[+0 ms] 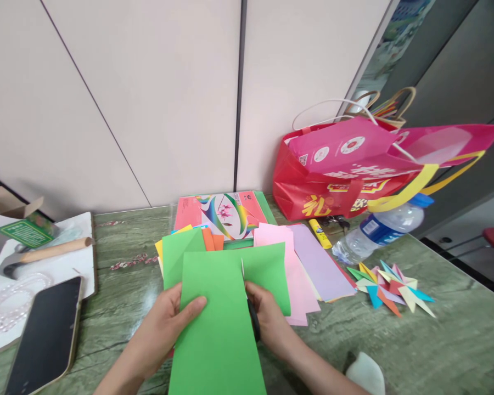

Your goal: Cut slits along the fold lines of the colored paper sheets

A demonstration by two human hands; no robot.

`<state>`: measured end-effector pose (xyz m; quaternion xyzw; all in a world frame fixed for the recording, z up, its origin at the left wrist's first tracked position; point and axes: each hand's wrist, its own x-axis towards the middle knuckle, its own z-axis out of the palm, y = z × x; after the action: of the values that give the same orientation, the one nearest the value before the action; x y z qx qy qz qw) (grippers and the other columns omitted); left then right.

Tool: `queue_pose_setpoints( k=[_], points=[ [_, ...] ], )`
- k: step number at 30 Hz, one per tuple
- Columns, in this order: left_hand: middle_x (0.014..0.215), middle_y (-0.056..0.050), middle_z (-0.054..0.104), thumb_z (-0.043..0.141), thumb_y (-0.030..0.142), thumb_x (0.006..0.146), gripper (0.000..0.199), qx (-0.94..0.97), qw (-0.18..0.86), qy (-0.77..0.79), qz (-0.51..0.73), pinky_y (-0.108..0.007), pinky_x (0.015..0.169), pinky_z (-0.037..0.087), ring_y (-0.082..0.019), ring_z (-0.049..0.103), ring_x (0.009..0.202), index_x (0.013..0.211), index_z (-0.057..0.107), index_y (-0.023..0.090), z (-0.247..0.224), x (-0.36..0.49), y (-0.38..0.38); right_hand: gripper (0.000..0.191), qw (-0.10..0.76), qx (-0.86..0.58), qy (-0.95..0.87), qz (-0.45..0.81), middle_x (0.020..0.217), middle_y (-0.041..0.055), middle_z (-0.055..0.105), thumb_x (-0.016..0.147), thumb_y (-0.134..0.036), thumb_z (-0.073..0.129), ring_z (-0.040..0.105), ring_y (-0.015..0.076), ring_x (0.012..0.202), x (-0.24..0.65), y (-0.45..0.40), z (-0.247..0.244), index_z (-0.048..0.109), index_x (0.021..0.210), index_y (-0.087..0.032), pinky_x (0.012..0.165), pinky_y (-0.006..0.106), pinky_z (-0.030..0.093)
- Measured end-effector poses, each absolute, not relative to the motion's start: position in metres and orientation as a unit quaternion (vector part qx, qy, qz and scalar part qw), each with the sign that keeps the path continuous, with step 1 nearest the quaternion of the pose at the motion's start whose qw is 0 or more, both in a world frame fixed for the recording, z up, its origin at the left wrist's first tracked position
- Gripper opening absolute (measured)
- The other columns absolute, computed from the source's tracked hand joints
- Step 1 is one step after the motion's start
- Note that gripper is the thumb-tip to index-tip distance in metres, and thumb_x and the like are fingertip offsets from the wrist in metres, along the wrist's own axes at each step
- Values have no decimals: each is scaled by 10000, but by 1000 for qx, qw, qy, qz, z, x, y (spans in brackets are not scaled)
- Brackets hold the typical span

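A large green sheet of paper (218, 323) is held up over the table, and my left hand (170, 315) grips its left edge with the thumb on top. My right hand (269, 318) is closed around black-handled scissors (253, 319), whose blades sit in a long cut through the sheet. The strip to the right of the cut bends away near the top edge. Behind the sheet lie more green and orange papers (213, 240). Pink sheets (302, 296) and lilac sheets (316, 258) are fanned out to the right of my right hand.
A paper pack (218, 211) lies against the wall. To the right are a red gift bag (341, 170), a plastic bottle (379, 227), a yellow glue stick (320, 234) and folded paper pieces (391, 285). Leftward are a hammer (45, 253), a phone (45, 334) and a beaded string (14, 304).
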<state>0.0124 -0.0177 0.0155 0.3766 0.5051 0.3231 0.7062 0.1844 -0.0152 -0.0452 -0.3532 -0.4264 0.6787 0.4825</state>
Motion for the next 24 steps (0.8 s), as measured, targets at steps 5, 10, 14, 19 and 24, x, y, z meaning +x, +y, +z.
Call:
queue_pose_setpoints(
  k=[5, 10, 14, 19, 24],
  points=[
    [815, -69, 753, 685, 306, 702, 336, 375, 711, 500, 323, -374, 671, 553, -261, 696, 742, 1008, 619, 182, 18, 13, -18, 289, 493, -345, -411, 685, 779, 22, 715, 650, -307, 710, 657, 220, 764, 183, -15, -46, 655, 906, -187, 741, 342, 522],
    [814, -66, 753, 673, 297, 717, 321, 379, 708, 500, 324, -361, 672, 551, -248, 696, 737, 1011, 612, 182, 17, 13, -18, 300, 497, -346, -395, 691, 703, 8, 707, 626, -306, 726, 658, 214, 714, 182, -15, -50, 657, 893, -189, 677, 322, 531],
    [807, -64, 753, 669, 293, 723, 315, 380, 709, 500, 322, -357, 671, 550, -244, 696, 733, 1010, 604, 178, 15, 12, -18, 290, 494, -353, -388, 694, 643, -2, 695, 609, -313, 732, 655, 209, 679, 181, -15, -49, 658, 857, -182, 643, 313, 532],
    [829, -71, 750, 662, 311, 727, 339, 386, 706, 499, 321, -370, 667, 550, -252, 694, 739, 1030, 597, 175, 13, 12, -17, 320, 487, -367, -382, 694, 613, -1, 684, 611, -346, 721, 649, 202, 641, 181, -15, -51, 656, 867, -166, 586, 294, 527],
    [829, -72, 751, 672, 310, 717, 346, 386, 705, 500, 321, -370, 663, 551, -257, 694, 738, 1028, 604, 175, 14, 11, -17, 336, 485, -364, -392, 692, 602, -7, 680, 595, -337, 735, 641, 198, 620, 183, -14, -54, 656, 876, -170, 579, 293, 520]
  ],
)
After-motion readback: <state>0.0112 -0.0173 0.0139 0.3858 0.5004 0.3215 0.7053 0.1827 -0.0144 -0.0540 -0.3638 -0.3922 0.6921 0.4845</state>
